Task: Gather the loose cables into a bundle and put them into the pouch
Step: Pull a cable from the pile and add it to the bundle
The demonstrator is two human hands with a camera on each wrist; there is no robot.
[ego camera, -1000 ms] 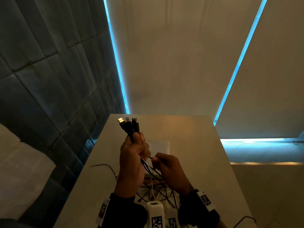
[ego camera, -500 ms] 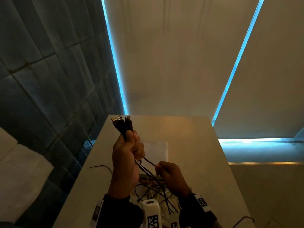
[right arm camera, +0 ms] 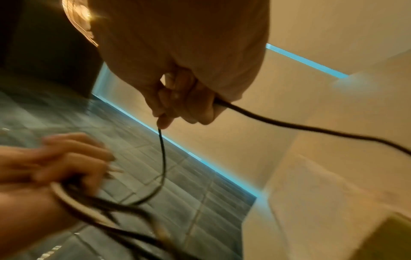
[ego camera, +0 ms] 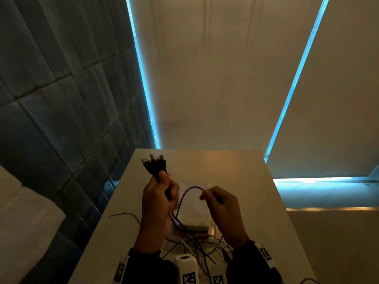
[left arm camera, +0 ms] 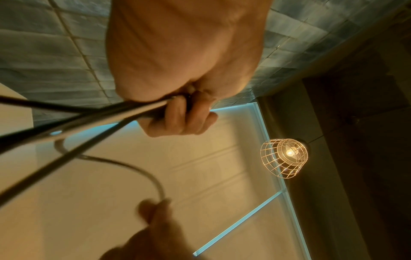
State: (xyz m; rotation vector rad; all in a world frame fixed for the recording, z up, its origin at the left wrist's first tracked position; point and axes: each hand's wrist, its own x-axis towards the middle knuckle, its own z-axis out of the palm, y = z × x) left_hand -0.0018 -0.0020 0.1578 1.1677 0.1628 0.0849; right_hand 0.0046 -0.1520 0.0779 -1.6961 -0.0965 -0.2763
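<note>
My left hand (ego camera: 162,193) is raised above the table and grips a bunch of black cables (ego camera: 154,167), their USB plugs fanning out above the fist. In the left wrist view the same cables (left arm camera: 89,116) run out of the curled fingers (left arm camera: 177,119). To its right, my right hand (ego camera: 215,199) pinches one black cable (ego camera: 188,191) that arches between both hands; the right wrist view shows this cable (right arm camera: 163,158) passing through the closed fingers (right arm camera: 177,98). A clear pouch (ego camera: 194,210) lies on the table under the hands. More tangled cable lengths (ego camera: 196,244) trail near the front edge.
The pale narrow table (ego camera: 235,177) runs away from me to a wall with blue light strips. A dark tiled wall (ego camera: 51,99) stands on the left. One thin cable end (ego camera: 123,214) lies left of my left wrist. A wire-cage lamp (left arm camera: 285,156) hangs overhead.
My right hand has risen from low among the tangled cables up to the level of the left hand, drawing one cable into an arch. The left hand holds the plug bunch as before.
</note>
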